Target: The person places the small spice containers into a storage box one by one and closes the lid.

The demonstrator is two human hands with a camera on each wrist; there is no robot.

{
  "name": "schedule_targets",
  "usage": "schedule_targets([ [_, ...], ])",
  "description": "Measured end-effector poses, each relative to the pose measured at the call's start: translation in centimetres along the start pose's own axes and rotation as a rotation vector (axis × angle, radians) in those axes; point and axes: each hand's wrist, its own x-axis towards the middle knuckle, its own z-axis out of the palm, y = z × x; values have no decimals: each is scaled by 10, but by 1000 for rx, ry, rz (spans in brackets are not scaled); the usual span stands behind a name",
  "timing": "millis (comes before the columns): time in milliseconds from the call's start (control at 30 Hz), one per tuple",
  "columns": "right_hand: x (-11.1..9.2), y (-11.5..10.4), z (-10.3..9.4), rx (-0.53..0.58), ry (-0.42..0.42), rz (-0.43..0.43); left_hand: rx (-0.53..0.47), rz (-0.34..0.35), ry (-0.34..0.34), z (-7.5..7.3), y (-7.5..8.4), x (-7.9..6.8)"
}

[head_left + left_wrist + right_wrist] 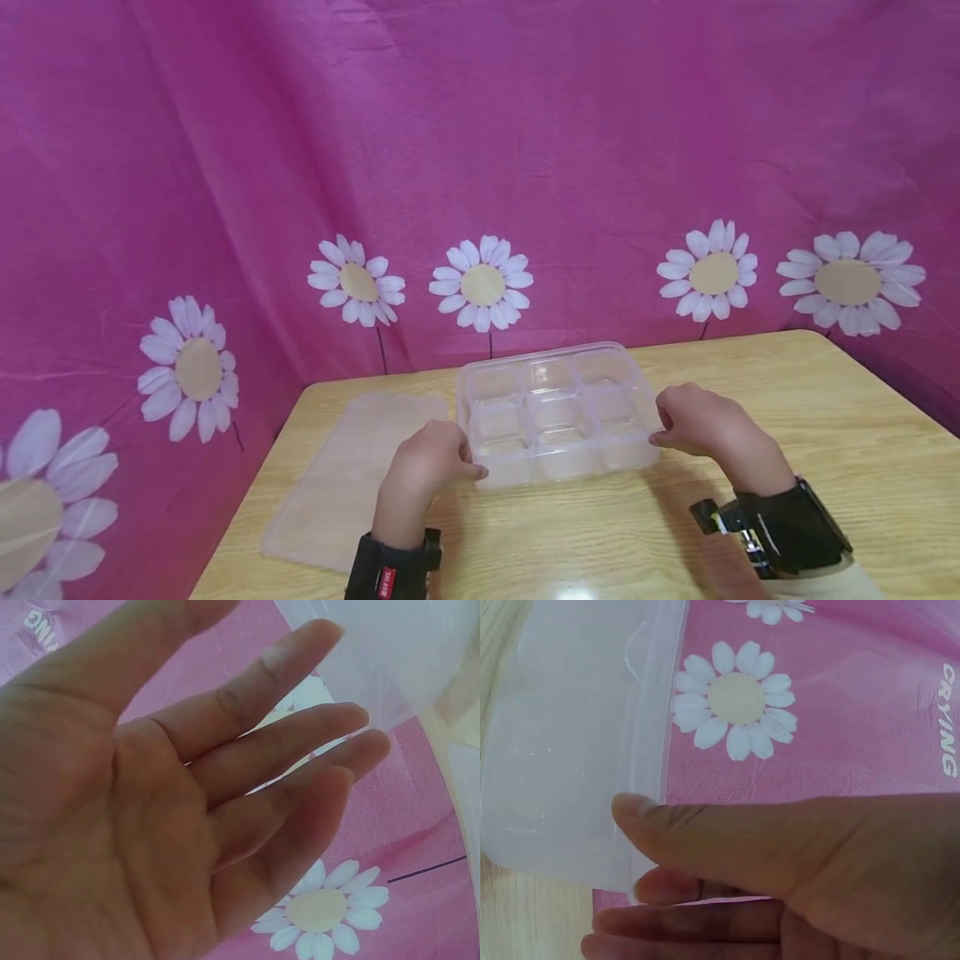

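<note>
A clear plastic divided container (551, 462) with several square compartments is over the far middle of the table, its inside facing me. At its right side, my right hand (701, 422) pinches the rim; in the right wrist view the thumb (649, 821) lies over the rim and a fingertip is beneath it. My left hand (429, 460) is by the front left corner. The left wrist view shows its fingers (262, 757) loosely extended, with nothing between them and the thumb. A translucent flat lid (330, 492) lies to the left, partly behind the left hand.
The wooden table (847, 433) extends right and forward of the container. Pink cloth (585, 167) printed with white daisies hangs along its back and left side. Black straps with cameras (798, 525) sit on both wrists.
</note>
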Motion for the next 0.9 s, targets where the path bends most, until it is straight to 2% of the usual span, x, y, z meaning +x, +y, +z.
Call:
schedule_targets([
  [233,2,-4,2,9,7,-22,21,-28,5,1,-2,1],
  [433,5,-6,4,6,19,-96,36,-49,17,4,-5,5],
  [733,6,-8,9,9,-18,-51,19,-26,1,9,-4,9],
  [900,6,-10,8,28,-66,-49,15,-50,-18,9,-9,12],
])
